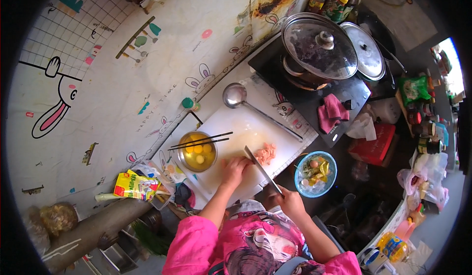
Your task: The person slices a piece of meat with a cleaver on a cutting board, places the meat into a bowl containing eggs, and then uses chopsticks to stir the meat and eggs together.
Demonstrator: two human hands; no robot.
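Observation:
My right hand (292,204) grips the handle of a kitchen knife (262,169), its blade reaching over the white cutting board (254,124). Beside the blade, my left hand (236,170) rests on the board with its fingers bent downward. Whatever may lie under those fingertips is hidden. A small heap of chopped pink meat (266,153) sits on the other side of the blade. Left of the heap stands a metal bowl (180,159) with several raw egg yolks (198,149) in clear egg white. Two dark chopsticks (217,141) lie across its rim.
A steel ladle (271,121) lies along the board's far side. Beyond it, a glass-lidded pot (306,46) stands on the black stove (354,90), near a pink cloth (332,112). A blue waste basin (297,177) holds eggshells and scraps. A green-capped jar (190,104) stands by the wall.

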